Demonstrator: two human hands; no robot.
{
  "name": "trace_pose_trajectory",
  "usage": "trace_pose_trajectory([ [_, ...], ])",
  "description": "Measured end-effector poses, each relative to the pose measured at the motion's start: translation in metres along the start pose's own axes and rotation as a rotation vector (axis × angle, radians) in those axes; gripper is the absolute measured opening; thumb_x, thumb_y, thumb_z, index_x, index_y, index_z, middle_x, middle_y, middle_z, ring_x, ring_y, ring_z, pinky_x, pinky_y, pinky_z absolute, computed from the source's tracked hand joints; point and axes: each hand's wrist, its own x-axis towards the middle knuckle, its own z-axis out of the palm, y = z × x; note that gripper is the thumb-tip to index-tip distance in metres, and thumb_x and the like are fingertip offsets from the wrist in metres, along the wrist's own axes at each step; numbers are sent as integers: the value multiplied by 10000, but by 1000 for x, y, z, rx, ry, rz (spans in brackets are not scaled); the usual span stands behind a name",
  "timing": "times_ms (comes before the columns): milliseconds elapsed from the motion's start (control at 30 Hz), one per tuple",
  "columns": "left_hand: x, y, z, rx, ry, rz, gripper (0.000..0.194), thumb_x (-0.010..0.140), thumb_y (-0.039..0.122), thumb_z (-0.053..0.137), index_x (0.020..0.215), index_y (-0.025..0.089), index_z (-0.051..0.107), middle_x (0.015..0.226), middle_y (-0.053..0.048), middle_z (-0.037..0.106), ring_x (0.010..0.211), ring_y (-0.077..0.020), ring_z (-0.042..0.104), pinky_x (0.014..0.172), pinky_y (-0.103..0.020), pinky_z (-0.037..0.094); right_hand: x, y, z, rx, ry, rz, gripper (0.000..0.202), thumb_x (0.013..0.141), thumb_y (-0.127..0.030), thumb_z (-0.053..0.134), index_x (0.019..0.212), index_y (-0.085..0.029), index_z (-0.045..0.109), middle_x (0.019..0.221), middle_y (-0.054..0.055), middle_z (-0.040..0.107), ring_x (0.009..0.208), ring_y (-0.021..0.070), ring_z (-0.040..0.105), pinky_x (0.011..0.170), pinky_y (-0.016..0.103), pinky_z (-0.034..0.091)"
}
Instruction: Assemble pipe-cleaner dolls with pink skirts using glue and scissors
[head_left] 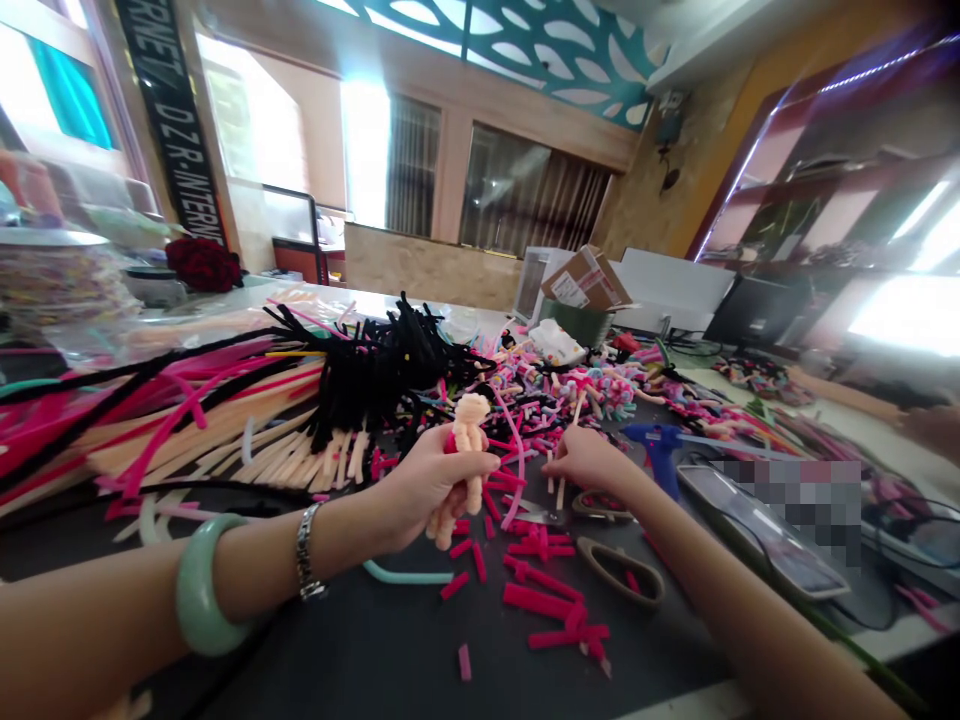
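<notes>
the left hand (448, 480), fingers closed round a figure (471, 440), holds it up, likely to clear the pink scraps (540, 601) at its five o'clock, while at three o'clock the right hand (589, 465) pinches, apparently, a pale strip (561, 494), contact being blurred.

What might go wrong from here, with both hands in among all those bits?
The right hand is close to the open scissors, so a finger could catch a blade.

The blue glue gun lies right by the right forearm; a sideways move might knock it, or burn if it is hot, which I can't tell.

The left hand holds the peach chenille figure; too tight a grip could bend it.
</notes>
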Motion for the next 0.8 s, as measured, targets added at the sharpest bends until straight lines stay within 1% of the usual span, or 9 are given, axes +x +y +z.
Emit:
trace_pose_trajectory([
  [100, 0, -2, 0, 3, -11, -7, 201, 671, 230, 667, 787, 168, 514, 395, 94, 439, 332, -33, 318, 327, -128, 303, -2, 0, 1, 98, -5, -35, 321, 907, -341, 581, 1175, -165, 584, 1199, 72, 599, 1004, 223, 615, 834, 407, 529],
  [200, 1, -3, -1, 23, -8, -10, 185, 679, 234, 658, 780, 166, 518, 408, 87, 447, 330, -35, 313, 318, -129, 289, -9, 0, -4, 240, 49, -80, 319, 901, -352, 588, 1154, -158, 596, 1182, 58, 607, 985, 227, 620, 810, 394, 536],
  [233, 1, -3, -1, 36, -6, -14, 172, 687, 238, 653, 765, 165, 519, 415, 83, 451, 330, -35, 316, 317, -131, 291, -12, -1, -5, 299, 76, -101, 301, 897, -354, 592, 1117, -149, 610, 1133, 49, 625, 943, 212, 630, 778, 374, 541],
  [300, 1, -3, -1, 70, -12, -36, 156, 716, 260, 637, 721, 161, 517, 413, 76, 443, 327, -39, 329, 316, -135, 302, -21, -5, -6, 437, 131, -155, 252, 886, -356, 598, 952, -120, 657, 919, 28, 666, 752, 152, 630, 656, 296, 525],
  [367, 1, -3, 0, 97, -28, -66, 171, 745, 282, 622, 691, 154, 523, 407, 67, 442, 324, -44, 349, 313, -134, 305, -33, -11, -5, 598, 173, -217, 284, 860, -364, 599, 732, -118, 663, 650, -3, 623, 520, 87, 526, 507, 231, 436],
  [467, 0, -5, 3, 123, -54, -80, 171, 757, 295, 629, 733, 134, 575, 465, 25, 537, 337, -50, 404, 316, -132, 318, -51, -22, 2, 833, 182, -295, 297, 800, -400, 623, 635, -154, 641, 507, -37, 555, 399, 54, 396, 413, 213, 322],
  [567, -2, -7, 6, 135, -71, -90, 187, 742, 290, 657, 816, 124, 612, 576, -22, 633, 365, -58, 460, 326, -132, 349, -64, -32, 10, 1017, 149, -339, 251, 777, -394, 637, 670, -168, 644, 524, -36, 579, 385, 53, 416, 407, 208, 325],
  [667, -6, -5, 9, 148, -91, -123, 187, 771, 300, 627, 835, 124, 615, 523, -15, 610, 342, -63, 434, 298, -129, 337, -70, -38, 18, 1150, 112, -368, 199, 771, -358, 648, 711, -168, 643, 604, -13, 641, 417, 62, 483, 435, 208, 378],
  [800, -11, -2, 12, 187, -98, -110, 196, 798, 329, 607, 808, 134, 586, 479, -1, 582, 317, -68, 408, 263, -129, 330, -73, -40, 26, 1249, 82, -369, 181, 786, -333, 653, 725, -163, 633, 671, -1, 677, 446, 56, 517, 450, 190, 393],
])
